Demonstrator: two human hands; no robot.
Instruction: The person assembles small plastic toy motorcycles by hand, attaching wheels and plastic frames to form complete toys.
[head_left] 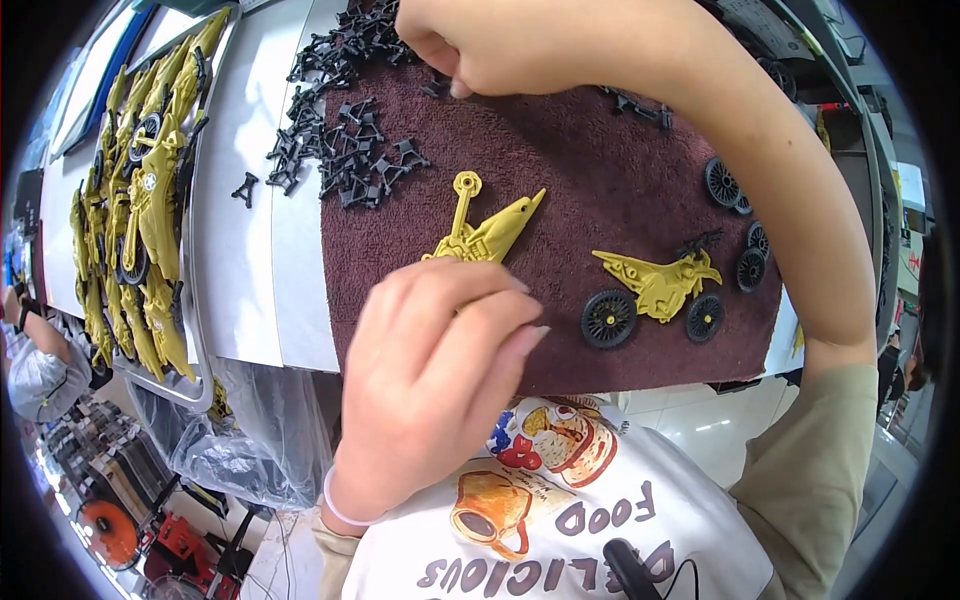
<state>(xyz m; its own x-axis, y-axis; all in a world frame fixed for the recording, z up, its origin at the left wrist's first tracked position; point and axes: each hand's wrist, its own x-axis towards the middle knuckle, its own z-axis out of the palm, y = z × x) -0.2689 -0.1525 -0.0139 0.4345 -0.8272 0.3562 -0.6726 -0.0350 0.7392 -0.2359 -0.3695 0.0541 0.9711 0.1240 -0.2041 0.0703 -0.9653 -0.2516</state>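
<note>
My left hand (430, 370) is closed round the lower end of a yellow toy motorcycle body (505, 230). Its pointed tail and a ringed arm stick out past my fingers. At the far edge of the brown cloth, my right hand (460, 45) is curled in a pinch. A small black plastic part (435, 88) shows at its fingertips; the grip itself is partly hidden. Beside and under that hand lies a heap of black forked parts (350, 160). To the right, a yellow toy motorcycle (655, 283) with two black wheels lies on the cloth.
Loose black wheels (722, 183) lie along the cloth's (560, 150) right side, under my right forearm. A tray (207, 350) piled with yellow toy motorcycles (150, 210) stands on the left. One black part (244, 189) sits alone on the white table (235, 280). Clear plastic bags hang below.
</note>
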